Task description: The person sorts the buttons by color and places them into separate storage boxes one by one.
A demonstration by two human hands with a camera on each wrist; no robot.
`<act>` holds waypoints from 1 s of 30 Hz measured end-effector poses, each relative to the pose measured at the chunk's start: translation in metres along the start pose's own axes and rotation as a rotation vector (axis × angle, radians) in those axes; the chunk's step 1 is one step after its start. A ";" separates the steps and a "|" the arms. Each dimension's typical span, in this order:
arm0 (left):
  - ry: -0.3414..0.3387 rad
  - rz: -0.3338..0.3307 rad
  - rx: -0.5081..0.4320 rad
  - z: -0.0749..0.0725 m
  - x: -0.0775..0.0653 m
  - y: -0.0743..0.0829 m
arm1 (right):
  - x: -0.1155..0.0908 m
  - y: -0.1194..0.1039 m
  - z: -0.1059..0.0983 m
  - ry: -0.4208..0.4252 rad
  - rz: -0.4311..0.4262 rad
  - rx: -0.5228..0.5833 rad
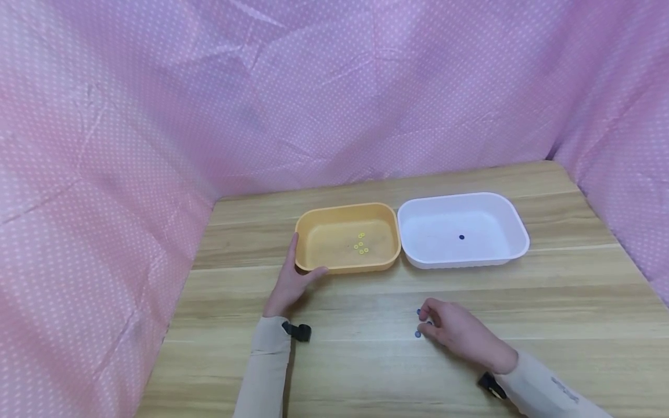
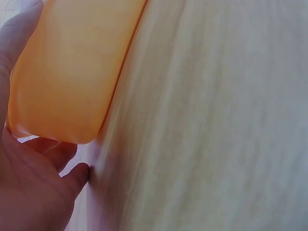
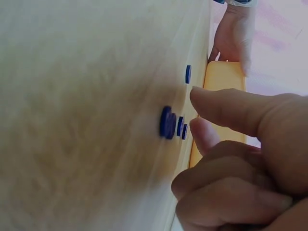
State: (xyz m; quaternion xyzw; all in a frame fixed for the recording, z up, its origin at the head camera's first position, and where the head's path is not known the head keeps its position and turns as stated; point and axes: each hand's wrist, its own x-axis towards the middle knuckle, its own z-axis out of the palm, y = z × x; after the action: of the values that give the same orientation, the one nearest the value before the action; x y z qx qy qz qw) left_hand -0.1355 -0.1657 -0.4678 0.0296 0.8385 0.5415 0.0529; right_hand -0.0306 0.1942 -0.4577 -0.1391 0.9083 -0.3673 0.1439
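Note:
My left hand (image 1: 290,284) holds the near left corner of a yellow-orange tub (image 1: 366,269), thumb along its front rim and fingers round its left end. Several small yellow button-like discs lie inside the tub. On the table in front of the tubs, my right hand (image 1: 460,331) hovers low over several small blue button-like discs (image 1: 417,334). Its thumb and index finger are parted, with the other fingers curled. In the right wrist view one blue disc (image 3: 188,74) lies apart from the others; nothing shows between the fingertips.
A white tub (image 1: 465,262) stands right beside the yellow-orange one, with a dark disc (image 1: 461,237) on its floor. Both rest on a wood-grain table (image 1: 355,371). Pink dotted cloth (image 1: 334,87) hangs behind and at both sides.

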 end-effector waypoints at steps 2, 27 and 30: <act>0.000 -0.001 0.002 0.000 0.000 0.000 | 0.000 -0.001 0.000 0.005 -0.013 -0.010; 0.017 -0.001 0.003 0.000 0.000 -0.001 | 0.001 0.001 -0.003 -0.024 -0.021 -0.008; 0.015 0.003 0.005 0.000 0.001 -0.001 | 0.001 0.001 -0.003 -0.037 -0.033 -0.004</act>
State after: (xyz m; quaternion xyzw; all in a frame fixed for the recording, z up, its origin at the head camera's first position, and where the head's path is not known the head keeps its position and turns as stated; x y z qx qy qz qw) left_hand -0.1361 -0.1660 -0.4690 0.0270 0.8402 0.5396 0.0454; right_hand -0.0333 0.1967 -0.4564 -0.1611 0.9039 -0.3650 0.1542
